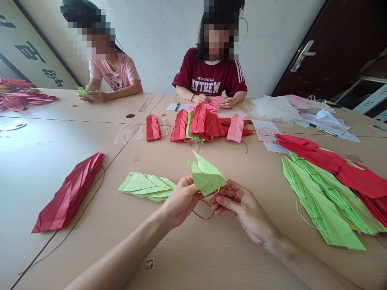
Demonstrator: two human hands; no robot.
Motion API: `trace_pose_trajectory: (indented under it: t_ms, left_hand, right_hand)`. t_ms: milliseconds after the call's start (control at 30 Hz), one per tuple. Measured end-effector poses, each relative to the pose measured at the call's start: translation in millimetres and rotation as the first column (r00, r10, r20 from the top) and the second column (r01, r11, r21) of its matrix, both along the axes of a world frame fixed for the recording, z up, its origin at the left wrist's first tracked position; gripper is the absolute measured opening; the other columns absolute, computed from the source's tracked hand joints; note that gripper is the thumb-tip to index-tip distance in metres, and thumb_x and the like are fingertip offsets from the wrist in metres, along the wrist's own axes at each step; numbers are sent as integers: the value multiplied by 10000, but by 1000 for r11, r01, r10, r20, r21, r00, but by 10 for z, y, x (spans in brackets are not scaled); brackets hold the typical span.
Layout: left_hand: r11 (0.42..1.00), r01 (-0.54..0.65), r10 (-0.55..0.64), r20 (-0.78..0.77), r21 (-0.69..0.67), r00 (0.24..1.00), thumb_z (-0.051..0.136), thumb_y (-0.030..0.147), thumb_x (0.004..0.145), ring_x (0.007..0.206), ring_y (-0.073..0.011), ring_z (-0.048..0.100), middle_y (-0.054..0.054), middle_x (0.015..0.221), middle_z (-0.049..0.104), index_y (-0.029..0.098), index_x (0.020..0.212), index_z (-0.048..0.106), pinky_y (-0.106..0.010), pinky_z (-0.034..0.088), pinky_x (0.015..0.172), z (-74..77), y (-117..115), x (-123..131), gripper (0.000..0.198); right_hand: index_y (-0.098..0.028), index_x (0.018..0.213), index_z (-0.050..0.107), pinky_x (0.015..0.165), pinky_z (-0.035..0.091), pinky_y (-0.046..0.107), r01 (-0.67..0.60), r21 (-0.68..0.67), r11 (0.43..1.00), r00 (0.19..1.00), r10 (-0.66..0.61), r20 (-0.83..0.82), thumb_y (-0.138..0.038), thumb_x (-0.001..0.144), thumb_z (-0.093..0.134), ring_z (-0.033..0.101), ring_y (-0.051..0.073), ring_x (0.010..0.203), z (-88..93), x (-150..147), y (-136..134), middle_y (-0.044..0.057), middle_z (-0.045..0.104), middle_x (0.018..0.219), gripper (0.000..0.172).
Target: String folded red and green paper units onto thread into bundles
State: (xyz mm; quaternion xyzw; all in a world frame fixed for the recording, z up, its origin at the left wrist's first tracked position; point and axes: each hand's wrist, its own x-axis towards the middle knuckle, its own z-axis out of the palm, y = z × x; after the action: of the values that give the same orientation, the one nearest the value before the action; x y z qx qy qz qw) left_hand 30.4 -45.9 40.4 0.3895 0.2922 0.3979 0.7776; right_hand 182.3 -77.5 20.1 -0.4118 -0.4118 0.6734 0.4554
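A light green folded paper crane [208, 177] is gripped in my left hand [180, 203], thumb and fingers closed on its lower left side. My right hand [243, 207] pinches a thin string at the crane's lower right corner, where a bit of white thread shows. A dark cord [203, 218] loops down between both hands. Behind my left wrist lies a stack of flattened light green folded paper [146, 185], partly covered by the hand. Farther left, a red folded paper stack [69, 193] has a long dark cord [72, 229] trailing beside it.
Green [326, 205] and red folded stacks [341, 163] lie at right. Red, pink and green bundles [199, 121] sit mid-table. Across the table [236, 262], one co-worker [211, 76] handles pink paper, another [113, 76] green paper. Papers and plastic sheets [272, 108] spread at the back right.
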Motion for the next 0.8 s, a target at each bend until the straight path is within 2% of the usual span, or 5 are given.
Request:
trace_pose_trajectory:
  t_ms: [100, 233, 433, 800]
  left_hand:
    - [999, 35, -35, -16, 38, 999, 608, 183, 726, 534, -98, 497, -15, 598, 564, 114, 658, 623, -252, 444, 576, 29, -11, 4, 98]
    - [997, 44, -43, -11, 66, 999, 586, 196, 748, 538, -111, 510, -15, 605, 557, 120, 732, 639, -262, 440, 570, 48, -16, 5, 94]
    - [994, 77, -74, -48, 76, 996, 579, 219, 761, 536, -120, 528, -30, 641, 572, 113, 718, 633, -287, 448, 602, 34, -20, 0, 127]
    - [997, 37, -33, -60, 67, 998, 598, 216, 748, 513, -105, 512, 7, 547, 550, 127, 693, 630, -261, 422, 621, 76, -29, 19, 109]
  right_hand:
    - [-180, 757, 527, 615, 524, 278, 15, 36, 999, 1000, -16, 19, -280, 748, 685, 627, 128, 652, -7, -15, -19, 14, 689, 750, 187]
    - [-182, 740, 509, 612, 520, 275, 27, 63, 998, 999, -29, 22, -272, 769, 667, 623, 124, 651, 10, -22, -51, 15, 686, 748, 184]
    - [-192, 714, 485, 598, 516, 275, 47, 68, 997, 999, -48, 7, -276, 769, 665, 627, 128, 635, 56, -31, -69, 12, 693, 742, 206]
    - [-190, 716, 503, 589, 516, 267, 42, 56, 998, 999, -40, -31, -270, 761, 670, 630, 130, 637, 86, -32, -66, 22, 694, 740, 191]
